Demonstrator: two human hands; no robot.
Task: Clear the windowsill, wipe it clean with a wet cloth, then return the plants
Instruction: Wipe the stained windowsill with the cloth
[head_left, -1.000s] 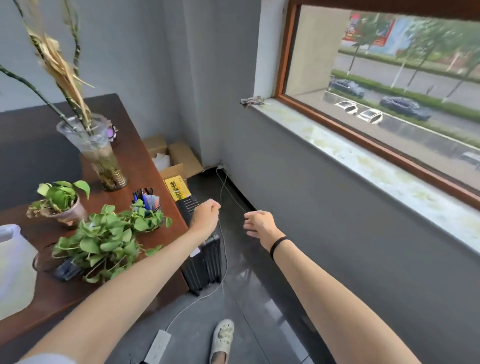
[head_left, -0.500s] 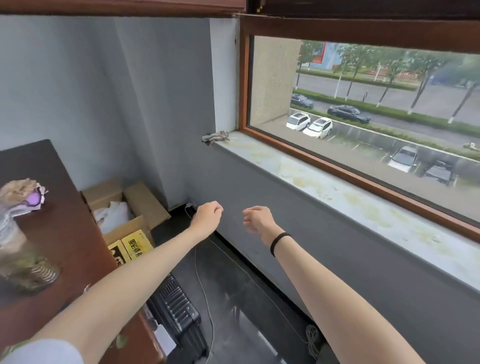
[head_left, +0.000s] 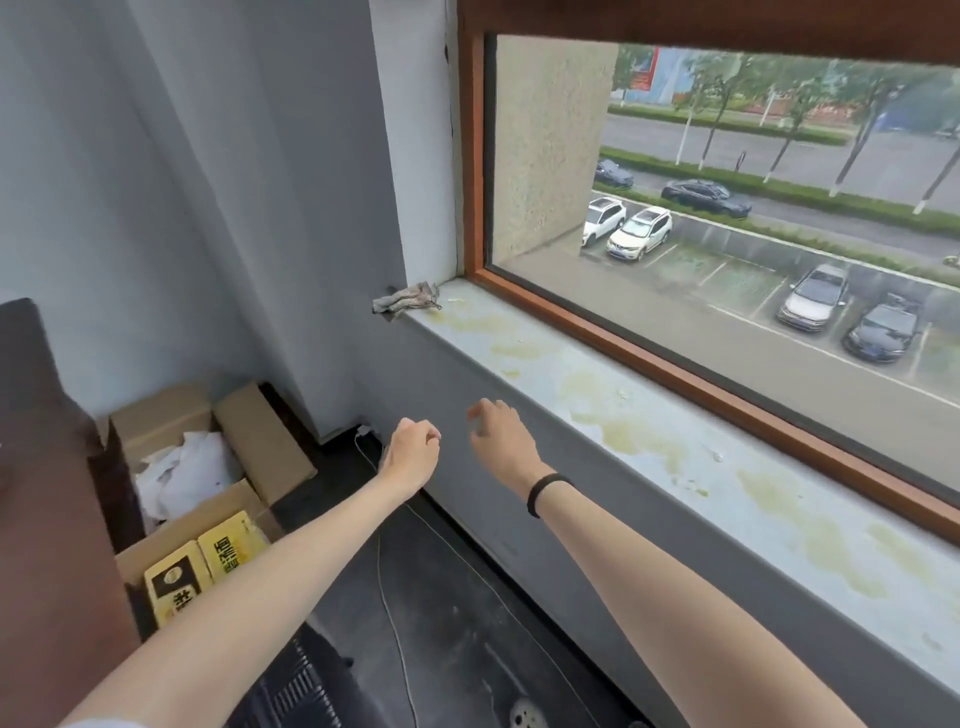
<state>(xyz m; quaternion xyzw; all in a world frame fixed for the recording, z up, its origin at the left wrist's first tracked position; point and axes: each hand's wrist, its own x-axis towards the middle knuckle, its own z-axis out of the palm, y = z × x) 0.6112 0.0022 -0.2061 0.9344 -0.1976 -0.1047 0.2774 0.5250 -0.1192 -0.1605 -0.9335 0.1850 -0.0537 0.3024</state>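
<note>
The pale windowsill (head_left: 649, 431) runs from the far left corner toward the near right, bare of plants and blotched with yellowish stains. A crumpled grey cloth (head_left: 408, 300) lies at its far left end, against the wall corner. My left hand (head_left: 413, 454) hangs in the air below the sill's edge, fingers curled shut with nothing in them. Just to its right my right hand (head_left: 498, 439), a black band on the wrist, is also loosely curled and holds nothing. Both hands are well short of the cloth. No plants are in view.
A dark wooden desk (head_left: 47, 493) fills the left edge. Beside it on the floor stand open cardboard boxes (head_left: 208, 467) with white paper and yellow packets. A black suitcase (head_left: 296, 686) and a white cable (head_left: 395, 597) lie on the dark floor below my arms.
My view has swung up and right, away from the desk with the plants and toward the sill. Both hands have stayed curled and moved nearer the sill.
</note>
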